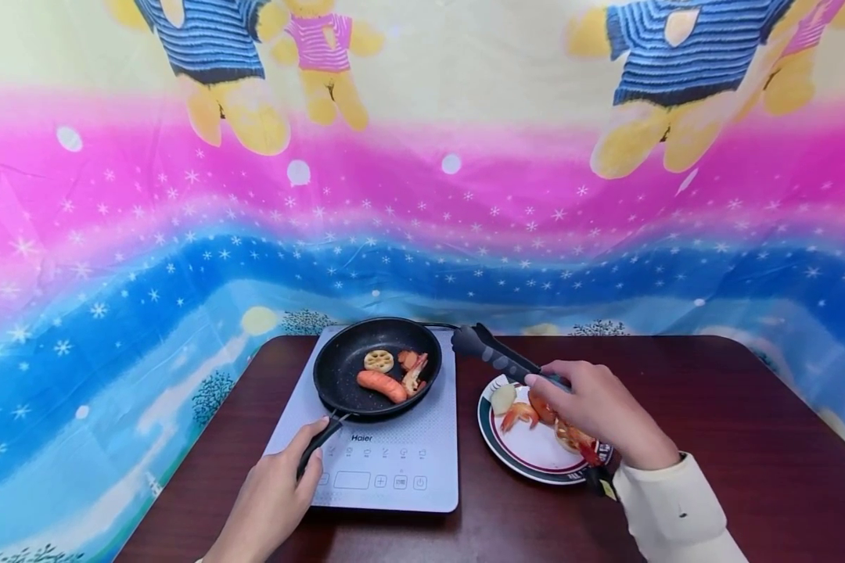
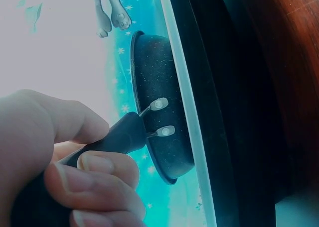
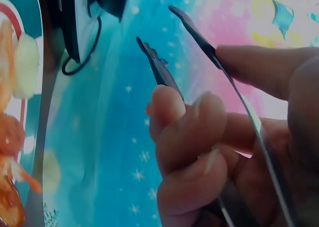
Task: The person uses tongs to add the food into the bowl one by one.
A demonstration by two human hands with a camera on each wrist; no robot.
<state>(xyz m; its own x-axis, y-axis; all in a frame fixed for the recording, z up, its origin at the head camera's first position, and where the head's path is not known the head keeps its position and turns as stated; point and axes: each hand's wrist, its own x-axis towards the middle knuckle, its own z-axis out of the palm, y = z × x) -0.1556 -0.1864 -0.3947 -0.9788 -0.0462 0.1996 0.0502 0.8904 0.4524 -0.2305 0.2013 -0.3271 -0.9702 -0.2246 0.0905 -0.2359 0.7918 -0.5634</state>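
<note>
My left hand (image 1: 271, 493) grips the black handle (image 1: 318, 446) of a frying pan (image 1: 341, 363). In the pan lie a sausage (image 1: 382, 385), a lotus root slice (image 1: 379, 360) and a shrimp (image 1: 414, 378) beside a reddish piece. My right hand (image 1: 602, 407) holds black-tipped tongs (image 1: 503, 360) above a plate, their tips pointing left toward the pan. In the right wrist view the two tong arms (image 3: 197, 35) stand apart with nothing between them. The left wrist view shows fingers (image 2: 94, 187) wrapped round the pan handle, thumb on top.
Beneath the pan is a white induction cooktop (image 1: 366, 500) with a cord behind it. To its right a rimmed plate (image 1: 514, 461) carries a shrimp (image 1: 519, 416), a pale slice (image 1: 503, 400) and other reddish food. Both stand on a dark wooden table (image 1: 746, 422) against a printed cloth (image 1: 422, 203).
</note>
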